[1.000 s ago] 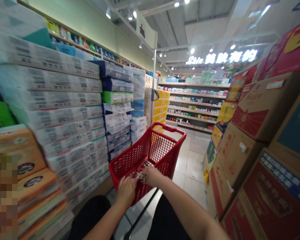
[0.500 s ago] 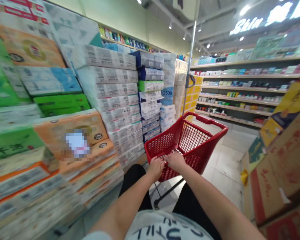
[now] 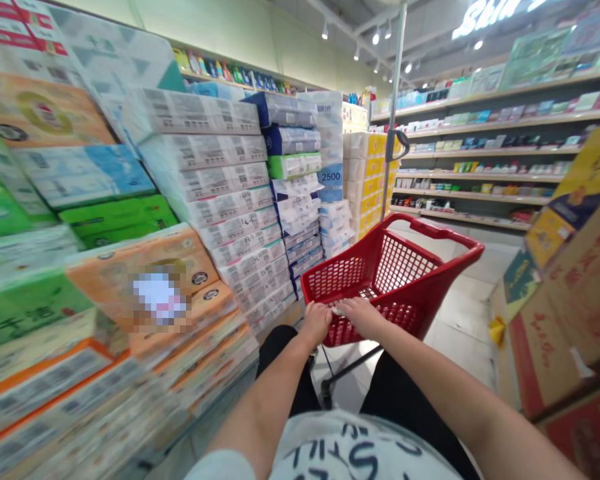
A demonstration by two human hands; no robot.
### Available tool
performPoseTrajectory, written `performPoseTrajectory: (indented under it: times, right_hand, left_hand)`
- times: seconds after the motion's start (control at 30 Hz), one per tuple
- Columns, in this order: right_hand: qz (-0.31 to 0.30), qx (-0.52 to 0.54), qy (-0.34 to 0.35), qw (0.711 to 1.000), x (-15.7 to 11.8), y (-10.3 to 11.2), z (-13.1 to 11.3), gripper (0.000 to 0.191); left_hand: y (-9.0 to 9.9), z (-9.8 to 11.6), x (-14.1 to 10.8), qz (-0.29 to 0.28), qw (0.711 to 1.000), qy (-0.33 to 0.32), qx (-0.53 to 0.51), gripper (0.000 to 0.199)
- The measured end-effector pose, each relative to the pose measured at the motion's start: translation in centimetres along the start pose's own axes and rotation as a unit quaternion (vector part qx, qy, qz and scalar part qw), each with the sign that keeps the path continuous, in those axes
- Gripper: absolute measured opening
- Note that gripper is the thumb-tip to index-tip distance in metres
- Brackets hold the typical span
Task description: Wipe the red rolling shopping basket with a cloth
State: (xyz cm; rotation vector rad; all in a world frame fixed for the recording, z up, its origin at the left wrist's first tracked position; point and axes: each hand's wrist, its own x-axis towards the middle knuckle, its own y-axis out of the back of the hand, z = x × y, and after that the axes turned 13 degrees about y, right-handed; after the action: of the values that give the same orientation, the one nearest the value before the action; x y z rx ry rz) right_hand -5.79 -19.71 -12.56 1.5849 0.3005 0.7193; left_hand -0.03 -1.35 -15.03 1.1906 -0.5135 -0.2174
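Cart [image 3: 393, 277] sits farther right in view, left hand [image 3: 316, 322] and right hand [image 3: 364, 317] gripping it; skewed push could clip stack [image 3: 296, 223].

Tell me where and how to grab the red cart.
Probably by the raised bar across the far end of the red cart, coming from beyond that end and over the top. The bar stands higher than the near end, and the open gap beside it seems to leave room to wrap round it. The left hand and right hand are at the lower near end.
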Motion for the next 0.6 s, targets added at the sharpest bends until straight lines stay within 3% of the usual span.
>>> performPoseTrajectory:
  times: [0.07,0.2,0.43,0.6]
  right_hand:
    - [-0.043,0.059,-0.019,0.997,0.9,1.5,1.3,0.048]
    - [-0.053,0.083,-0.086,0.991,2.2,3.1,2.5,0.028]
    - [-0.028,0.01,-0.18,0.983,2.2,1.6,-1.4,0.047]
    - [-0.085,0.019,-0.228,0.97,4.0,2.1,-0.6,0.048]
  left_hand:
    - [-0.1,0.2,0.3,-0.009,1.0,0.004,0.0,0.035]
    - [-0.2,0.4,0.5,-0.016,1.0,0.009,0.003,0.038]
    - [-0.3,0.2,0.1,-0.007,1.0,0.002,0.011,0.039]
    - [0.1,0.7,-0.4,-0.026,1.0,-0.015,0.007,0.039]
